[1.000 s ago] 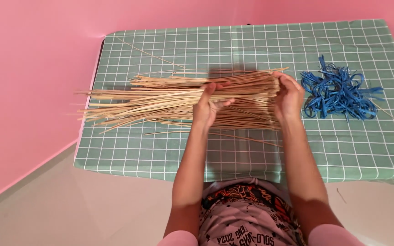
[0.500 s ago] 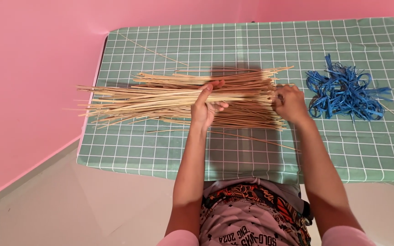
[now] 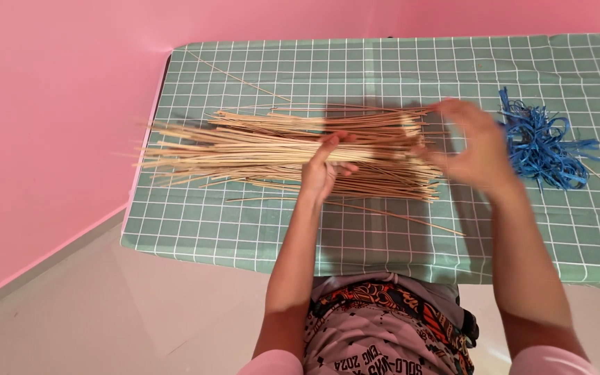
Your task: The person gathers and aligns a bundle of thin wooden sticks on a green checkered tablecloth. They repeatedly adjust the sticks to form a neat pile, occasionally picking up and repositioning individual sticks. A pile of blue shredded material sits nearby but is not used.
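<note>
A large bundle of thin pale sticks [image 3: 279,149] lies lengthwise across a table covered with a green cloth marked in a white grid [image 3: 383,62]. The sticks fan out loosely at their left ends, some reaching past the left edge of the table, while their right ends sit more evenly together. A few single sticks lie apart from the bundle: one slants across the cloth toward the far left corner, and another lies at an angle on the near side.

The left hand [image 3: 324,167] rests at the middle of the bundle on its near side, its fingers curled around a portion of the sticks and gripping them. The right hand [image 3: 470,149] is blurred at the right ends of the sticks, lifted slightly above the cloth, fingers spread and slightly bent; whether it touches the stick ends cannot be told.

Just beside the right hand, farther right on the cloth, lies a tangle of blue strips [image 3: 543,142], separate from the sticks. Pink walls stand behind and to the left of the table, and the floor below is pale and glossy.
</note>
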